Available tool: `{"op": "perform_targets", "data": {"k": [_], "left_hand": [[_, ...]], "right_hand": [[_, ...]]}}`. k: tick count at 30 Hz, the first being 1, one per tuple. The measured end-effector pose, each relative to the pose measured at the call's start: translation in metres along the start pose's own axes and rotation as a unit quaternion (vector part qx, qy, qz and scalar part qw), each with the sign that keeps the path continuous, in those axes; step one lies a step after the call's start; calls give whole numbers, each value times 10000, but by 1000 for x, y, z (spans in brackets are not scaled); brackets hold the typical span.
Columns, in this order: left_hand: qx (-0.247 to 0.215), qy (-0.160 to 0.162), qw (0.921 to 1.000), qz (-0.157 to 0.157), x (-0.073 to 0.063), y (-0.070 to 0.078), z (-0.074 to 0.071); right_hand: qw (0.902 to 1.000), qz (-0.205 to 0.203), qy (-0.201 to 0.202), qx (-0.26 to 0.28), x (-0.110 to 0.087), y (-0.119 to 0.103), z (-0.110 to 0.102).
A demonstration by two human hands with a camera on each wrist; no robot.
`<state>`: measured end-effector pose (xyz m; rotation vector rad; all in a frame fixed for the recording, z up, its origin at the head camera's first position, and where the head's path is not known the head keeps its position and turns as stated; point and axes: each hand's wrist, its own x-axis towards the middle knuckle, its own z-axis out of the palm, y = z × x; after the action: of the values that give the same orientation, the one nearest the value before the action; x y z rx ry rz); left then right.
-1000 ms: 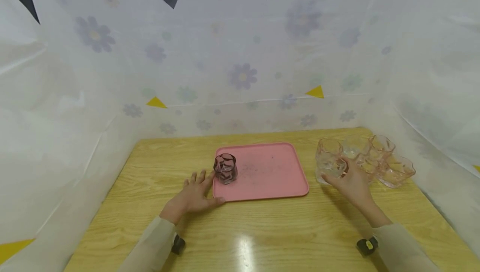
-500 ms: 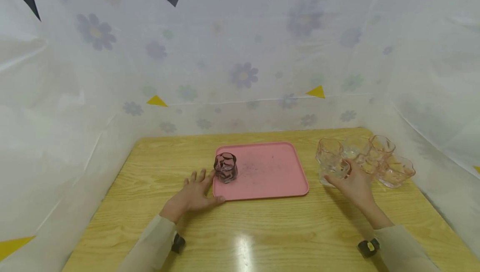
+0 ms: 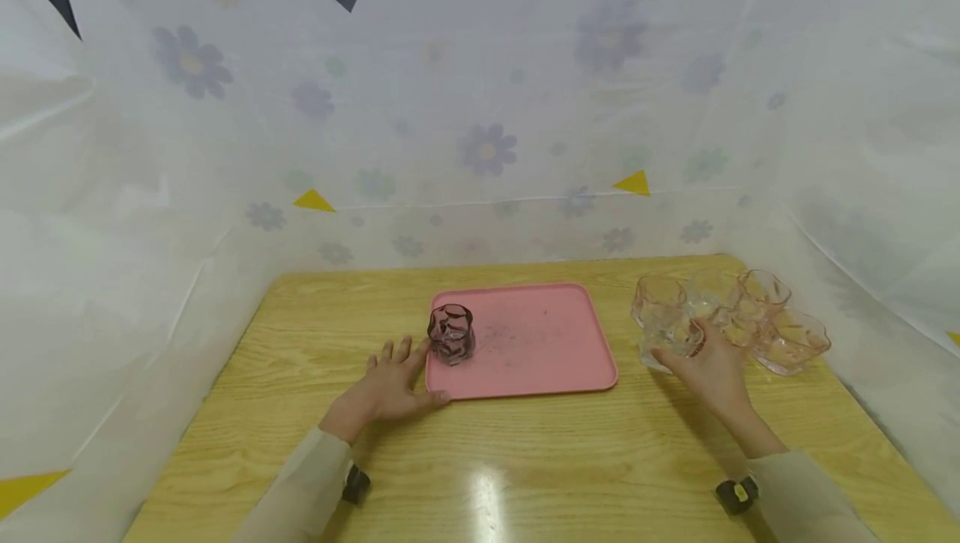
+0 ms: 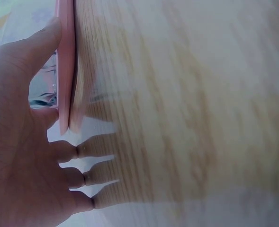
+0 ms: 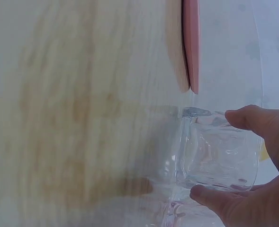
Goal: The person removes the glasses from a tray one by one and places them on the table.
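Note:
My left hand (image 3: 386,391) lies with fingers spread at the left edge of a pink tray (image 3: 547,347). In the left wrist view its thumb and index finger touch the tray's rim (image 4: 67,61). On the tray's left end stands a dark purple, faceted glass (image 3: 452,335), upright and close to those fingers. At the right of the table my right hand (image 3: 712,368) holds a clear drinking glass (image 5: 220,151), thumb on one side and fingers on the other. The glass is upright, its base at the tabletop, and the hand hides part of it.
Several other glasses crowd around the right hand: pink-tinted ones, such as a wide one (image 3: 793,339) at the far right, and another clear one (image 3: 705,293) behind. A patterned white curtain (image 3: 480,110) encloses the wooden table (image 3: 450,460) at the back and sides.
My right hand and the clear glass have shifted very slightly to the right. The left hand, the tray and the purple glass have stayed in place.

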<state>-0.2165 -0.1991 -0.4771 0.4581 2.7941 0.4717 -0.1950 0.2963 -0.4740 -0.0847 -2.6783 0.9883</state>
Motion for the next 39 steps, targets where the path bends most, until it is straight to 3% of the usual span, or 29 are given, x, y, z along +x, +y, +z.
{"op": "perform_targets", "data": {"k": [13,21,26,32,39], "left_hand": [[40,-25,10000,-17,1,-1,-1],[4,76,9999,67,1,-3,1],[-3,92,9999,65,1,-3,1],[3,79,9999,63,0,-2,1],[6,68,9999,95,2,-2,2]], "right_hand": [[9993,272,-264,-3,0,-5,-5],[9995,294,-107,29,-5,-13,-12],[9992,76,193,330,-8,-18,-17],[9939,-643,700,559,-6,-28,-17],[9910,-841,51,1041,1,-53,-3]]}}
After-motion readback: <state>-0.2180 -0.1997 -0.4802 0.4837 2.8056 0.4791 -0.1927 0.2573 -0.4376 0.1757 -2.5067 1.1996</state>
